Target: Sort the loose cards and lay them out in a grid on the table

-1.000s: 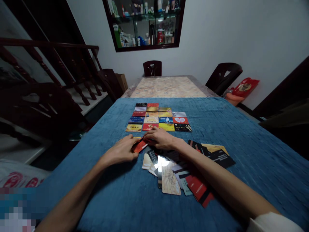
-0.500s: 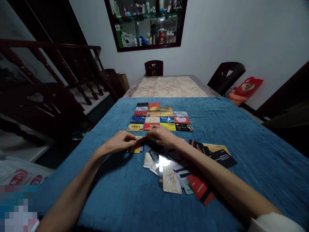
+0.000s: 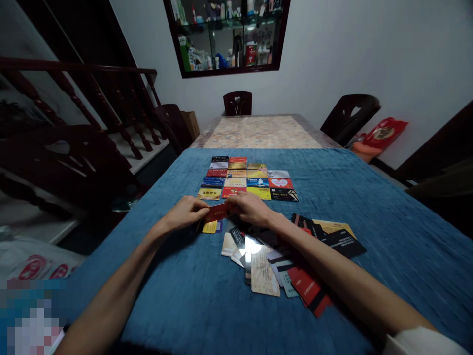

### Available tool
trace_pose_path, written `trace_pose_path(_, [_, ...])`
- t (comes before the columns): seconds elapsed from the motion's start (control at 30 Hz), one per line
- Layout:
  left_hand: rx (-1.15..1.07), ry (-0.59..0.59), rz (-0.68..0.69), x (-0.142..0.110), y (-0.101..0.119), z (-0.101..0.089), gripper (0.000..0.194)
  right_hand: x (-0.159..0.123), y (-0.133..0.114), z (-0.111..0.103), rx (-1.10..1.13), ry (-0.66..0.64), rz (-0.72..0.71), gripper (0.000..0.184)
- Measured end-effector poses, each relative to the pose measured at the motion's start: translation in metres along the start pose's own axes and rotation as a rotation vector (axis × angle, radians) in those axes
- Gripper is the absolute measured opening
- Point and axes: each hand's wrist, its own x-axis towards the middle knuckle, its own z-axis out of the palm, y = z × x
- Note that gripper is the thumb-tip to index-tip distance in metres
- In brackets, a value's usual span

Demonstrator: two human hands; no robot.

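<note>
A red card [image 3: 218, 212] with gold lettering is held between my two hands, its face tilted toward me. My left hand [image 3: 186, 212] pinches its left end, and my right hand [image 3: 248, 207] grips the right end. Just below it, a yellow card [image 3: 210, 227] and a purple-edged one lie partly covered. Beyond my hands, several cards lie face up in neat rows, among them a gold card [image 3: 209, 194] and a black card [image 3: 284, 195]. Under and beside my right forearm spreads a loose pile of cards, with a beige card [image 3: 264, 271] and a red card [image 3: 308, 288] in front.
A blue cloth [image 3: 177, 291] covers the near part of the table; the bare patterned tabletop [image 3: 262, 130] shows behind. Dark wooden chairs [image 3: 237, 103] stand around it. A stair railing [image 3: 81, 69] runs on the left, and a white plastic bag [image 3: 33, 259] is at the lower left.
The red card has turned from nearly edge-on to showing its lettered face. My left hand has shifted slightly up. The view has moved a little.
</note>
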Motion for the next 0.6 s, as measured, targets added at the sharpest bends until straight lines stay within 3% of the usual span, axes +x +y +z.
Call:
trace_pose_path(0.33, [-0.11, 0.065, 0.0, 0.0001, -0.0036, 0.0019, 0.031, -0.0006, 0.001, -0.0044, 0.078, 0.064, 0.004, 0.021])
trace_pose_path(0.6, [-0.099, 0.105, 0.041, 0.0005, 0.0031, 0.0087, 0.032, 0.0004, 0.0008, -0.0074, 0.216, 0.26, -0.069, 0.014])
